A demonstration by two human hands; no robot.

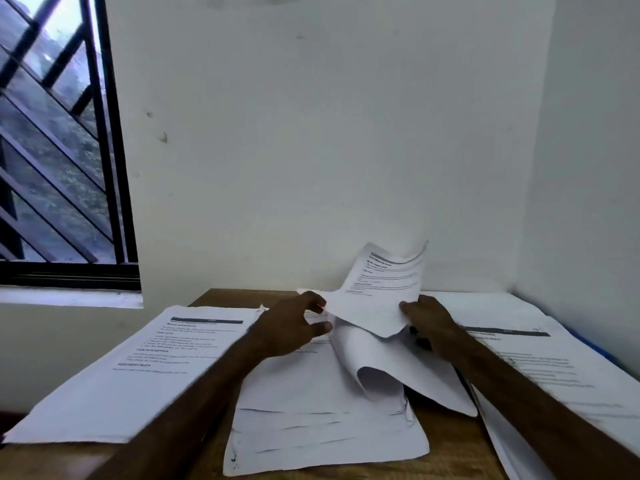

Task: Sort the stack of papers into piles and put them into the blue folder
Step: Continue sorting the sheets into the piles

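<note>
Your right hand pinches the lifted sheet over the middle stack. Your left hand is at its left edge, grip unclear. The left pile heading reads "TASK DESCRIPTION", the rest is blurred. The blue folder peeks from under the right pile.

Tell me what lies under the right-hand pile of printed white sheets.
A thin blue edge, probably the folder, shows beside the paper pile; the sheets cover the rest.

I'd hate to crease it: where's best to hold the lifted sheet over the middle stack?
Grip the lifted sheet at its right edge, from the right, where the right hand pinches it: its far end curls up, that edge sits low.
</note>
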